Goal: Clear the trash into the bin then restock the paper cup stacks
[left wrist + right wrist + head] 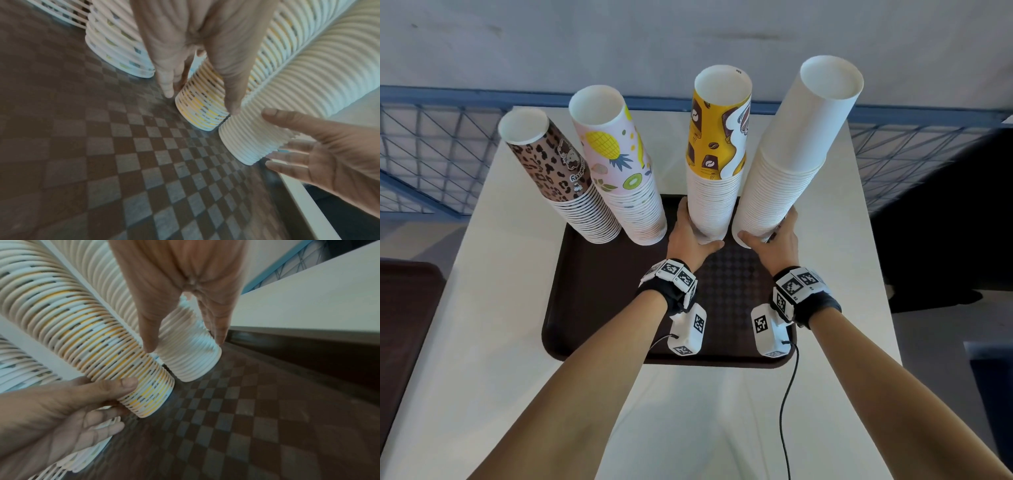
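Head view: four upside-down cup stacks crowd the far edge of the brown tray (592, 308) on the white surface (482, 342); its near half lies bare. Left hand (688, 236) wraps the yellow coffee-print stack (714, 192); right hand (774, 236) wraps the plain white stack (784, 178).

Left wrist view: thumb and fingers straddle the yellow stack's base, blurred.

Right wrist view: thumb and fingers flank the white stack's base, touching the tray, beside the tray's raised rim.

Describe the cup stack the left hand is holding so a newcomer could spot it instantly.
On the white table sits a dark brown tray carrying four tall stacks of upturned paper cups. The left hand grips the yellow stack, third from the left, the only one printed with coffee beans.
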A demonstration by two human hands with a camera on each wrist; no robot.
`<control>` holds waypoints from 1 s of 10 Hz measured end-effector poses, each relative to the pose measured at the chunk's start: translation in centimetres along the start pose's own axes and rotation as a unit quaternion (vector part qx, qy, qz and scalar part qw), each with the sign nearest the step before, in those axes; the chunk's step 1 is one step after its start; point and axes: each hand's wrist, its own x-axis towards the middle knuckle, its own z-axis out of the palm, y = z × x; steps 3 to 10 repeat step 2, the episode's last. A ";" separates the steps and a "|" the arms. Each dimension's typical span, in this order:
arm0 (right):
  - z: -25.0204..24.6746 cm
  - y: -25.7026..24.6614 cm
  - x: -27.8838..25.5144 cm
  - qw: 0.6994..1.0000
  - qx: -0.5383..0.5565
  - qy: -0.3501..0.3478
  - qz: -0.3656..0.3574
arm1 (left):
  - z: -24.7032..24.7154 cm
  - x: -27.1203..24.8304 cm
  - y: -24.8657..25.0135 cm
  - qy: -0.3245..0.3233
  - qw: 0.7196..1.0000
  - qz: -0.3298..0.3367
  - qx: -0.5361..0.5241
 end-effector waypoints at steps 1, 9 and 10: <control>-0.6 -0.4 -1.9 1.000 -0.006 0.003 0.013 | -1.0 -1.8 0.4 -0.039 0.997 -0.036 0.053; -1.3 -0.6 -4.0 0.999 -0.016 0.009 0.031 | -2.2 -4.0 0.5 -0.075 0.989 -0.034 0.120; -1.3 -0.6 -4.0 0.999 -0.016 0.009 0.031 | -2.2 -4.0 0.5 -0.075 0.989 -0.034 0.120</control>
